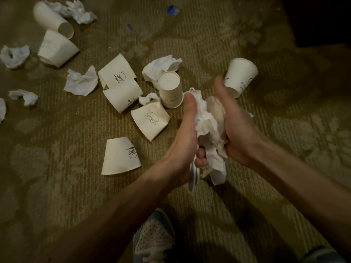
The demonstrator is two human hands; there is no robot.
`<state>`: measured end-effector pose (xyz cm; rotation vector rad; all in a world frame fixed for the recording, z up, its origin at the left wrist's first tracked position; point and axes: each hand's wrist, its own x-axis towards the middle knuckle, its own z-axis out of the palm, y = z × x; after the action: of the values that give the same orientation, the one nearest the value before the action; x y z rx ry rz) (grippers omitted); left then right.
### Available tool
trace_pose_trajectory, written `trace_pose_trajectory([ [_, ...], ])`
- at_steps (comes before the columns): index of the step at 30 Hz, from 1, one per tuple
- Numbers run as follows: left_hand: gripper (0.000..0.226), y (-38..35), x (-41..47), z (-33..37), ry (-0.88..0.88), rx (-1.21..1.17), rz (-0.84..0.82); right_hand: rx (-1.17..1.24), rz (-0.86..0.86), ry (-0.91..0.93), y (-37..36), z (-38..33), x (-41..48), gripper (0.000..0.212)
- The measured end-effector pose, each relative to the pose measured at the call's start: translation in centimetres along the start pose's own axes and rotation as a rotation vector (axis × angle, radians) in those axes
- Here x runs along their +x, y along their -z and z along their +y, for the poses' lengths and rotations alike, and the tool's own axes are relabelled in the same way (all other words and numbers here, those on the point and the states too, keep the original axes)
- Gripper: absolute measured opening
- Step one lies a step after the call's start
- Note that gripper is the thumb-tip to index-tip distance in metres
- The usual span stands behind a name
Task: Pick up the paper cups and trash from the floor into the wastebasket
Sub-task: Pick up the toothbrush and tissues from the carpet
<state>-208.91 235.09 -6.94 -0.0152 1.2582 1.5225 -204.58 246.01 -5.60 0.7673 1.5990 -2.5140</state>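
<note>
Both my hands hold one bundle of crumpled white tissue and paper (209,133) above the carpet. My left hand (185,133) grips it from the left, my right hand (235,122) from the right, thumb up. White paper cups lie scattered on the floor: one upside down (170,90) just beyond my left hand, one tipped (240,76) behind my right thumb, flattened ones (150,120) (120,155) (119,84) to the left, two more (55,48) (51,18) at the far left. No wastebasket is in view.
Crumpled tissues (81,81) (15,56) (23,96) (161,67) (79,11) litter the patterned olive carpet (266,158). Small blue scraps (172,10) lie at the top. My shoe (153,238) is at the bottom middle. Dark furniture (322,19) fills the top right corner.
</note>
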Motion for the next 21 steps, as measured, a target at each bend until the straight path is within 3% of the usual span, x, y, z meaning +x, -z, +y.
trace_pose_trajectory([
  [3,0.07,-1.4,0.2,0.3,0.003,-0.004,0.018,-0.015,0.085,0.065,0.0,-0.6,-1.0,0.063],
  [7,0.052,-3.7,0.6,0.9,-0.072,0.038,0.172,-0.439,0.388,0.206,0.6,-1.0,-1.4,0.062],
  [10,0.04,-6.4,0.2,1.4,-0.202,0.153,0.262,-0.381,0.449,0.249,1.3,-1.0,-2.2,0.046],
  [13,0.048,-9.8,-0.8,1.9,-0.31,0.219,0.272,-0.529,0.348,0.043,0.9,-1.5,-2.9,0.081],
  [14,0.046,-10.4,-0.7,2.0,-0.358,0.255,0.263,-0.496,0.329,0.022,1.4,-1.9,-3.7,0.086],
  [17,0.021,-11.2,0.9,1.9,-0.551,0.484,0.255,-0.253,0.404,-0.049,4.0,-4.8,-6.0,0.064],
  [21,0.046,-15.8,2.7,3.6,-0.613,0.674,0.133,-0.195,0.476,0.065,7.0,-9.4,-9.6,0.057],
])
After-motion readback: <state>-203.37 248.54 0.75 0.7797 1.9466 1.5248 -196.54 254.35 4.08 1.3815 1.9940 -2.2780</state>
